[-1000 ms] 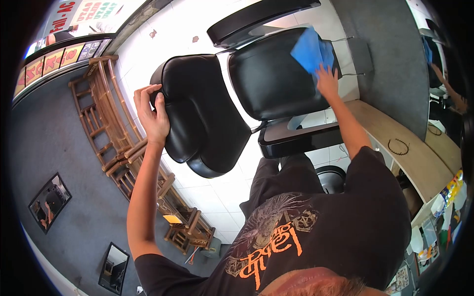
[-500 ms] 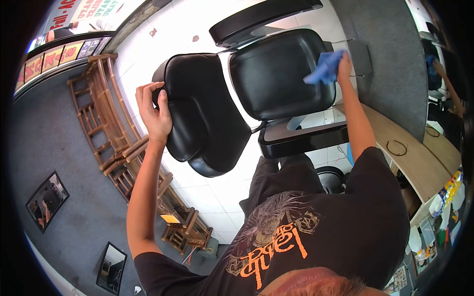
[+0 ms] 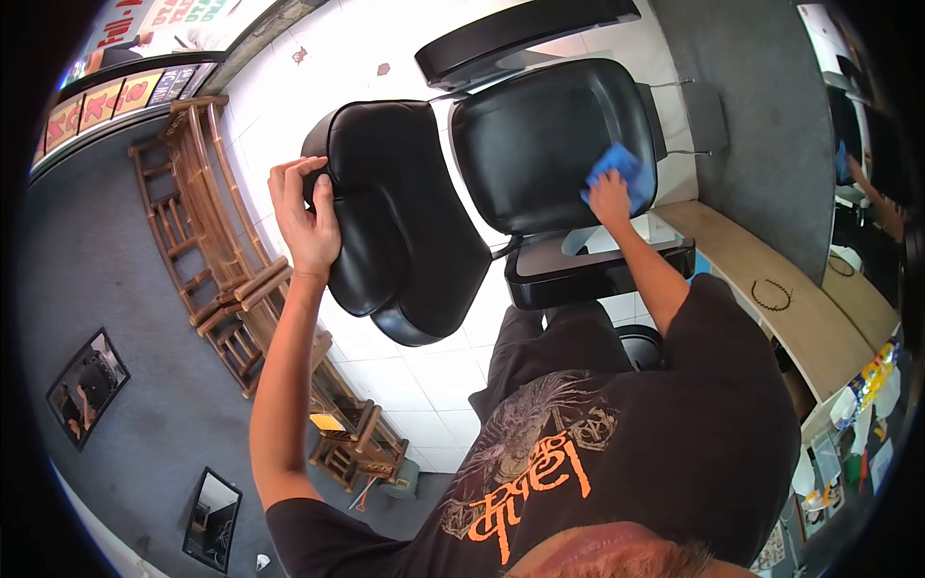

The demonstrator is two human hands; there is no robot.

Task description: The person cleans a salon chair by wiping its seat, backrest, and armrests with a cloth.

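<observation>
A black padded barber chair fills the middle of the head view, with its seat cushion (image 3: 535,144) to the right and its backrest (image 3: 424,231) to the left. My right hand (image 3: 609,197) presses a blue cloth (image 3: 631,173) onto the seat near its front right corner. The fingers are closed over the cloth. My left hand (image 3: 306,217) grips the top of the backrest, by the headrest (image 3: 358,255), fingers curled over its edge. Black armrests (image 3: 597,279) flank the seat.
Bamboo benches (image 3: 207,222) stand along the left. A wooden counter (image 3: 742,270) holding a dark bracelet-like loop (image 3: 772,295) is at the right, below a large mirror (image 3: 862,173). White floor tiles (image 3: 385,385) show around the chair. Small mirrors (image 3: 212,520) hang on the grey wall.
My right hand has brought the blue cloth from beyond the seat's right edge down and left onto the cushion. My left hand stays on the backrest.
</observation>
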